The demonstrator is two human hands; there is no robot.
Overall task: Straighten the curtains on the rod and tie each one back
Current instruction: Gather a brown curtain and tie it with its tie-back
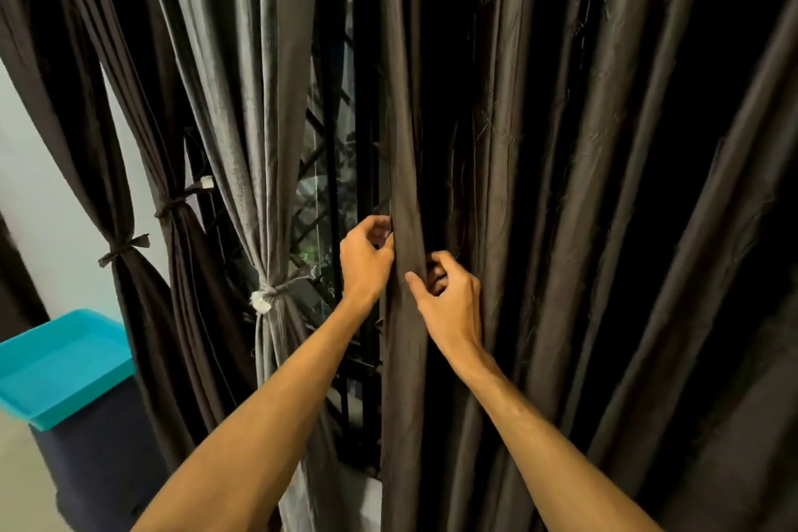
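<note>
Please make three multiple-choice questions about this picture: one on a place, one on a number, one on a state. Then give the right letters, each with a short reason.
1. Where is the turquoise tray?
A) on the dark bin, lower left
B) on the window sill
C) in a hand

2. How many curtains are already tied back?
A) one
B) three
C) five

3. What do the left hand and the right hand do?
A) hang idle
B) grip a fold of the untied curtain
C) hold scissors

Answers:
1 A, the tray rests atop the bin.
2 B, the outer dark tie, inner dark tie and grey tie each cinch one curtain.
3 B, both hands curl round the fold.
</note>
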